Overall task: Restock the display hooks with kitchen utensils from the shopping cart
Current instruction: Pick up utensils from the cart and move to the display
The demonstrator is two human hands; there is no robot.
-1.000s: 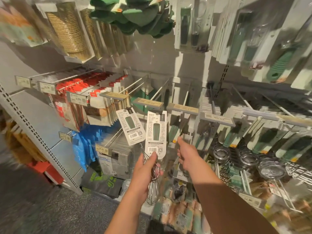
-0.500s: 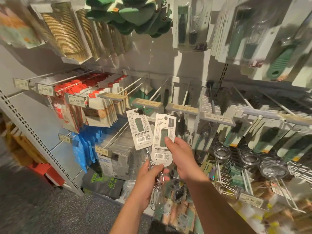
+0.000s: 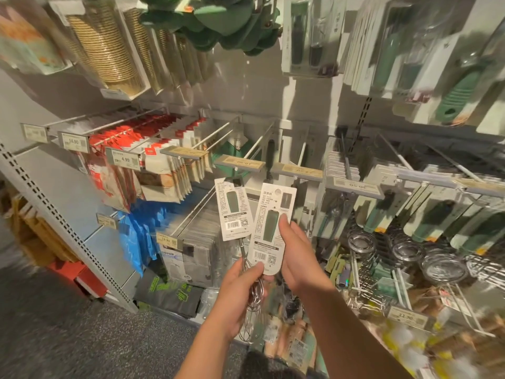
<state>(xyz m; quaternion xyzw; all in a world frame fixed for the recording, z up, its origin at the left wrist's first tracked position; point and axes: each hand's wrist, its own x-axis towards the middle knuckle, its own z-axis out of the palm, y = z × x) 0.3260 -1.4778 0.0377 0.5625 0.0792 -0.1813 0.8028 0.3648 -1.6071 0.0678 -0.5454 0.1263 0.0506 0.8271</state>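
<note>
Two carded whisks held before the display hooks.
The left hand (image 3: pixel 240 294) grips the wire heads of both whisks, fingers curled round them. The right hand (image 3: pixel 296 253) pinches the near whisk card (image 3: pixel 272 228), thumb on its face. The far whisk card (image 3: pixel 233 209) stands just beside it, below a bare hook (image 3: pixel 259 143) and its price tag (image 3: pixel 239 162).

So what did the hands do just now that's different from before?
The right hand came back from the shelf and took hold of the nearer whisk card. The left hand still grips both whisks by their wires. The hooks above stay bare.
</note>
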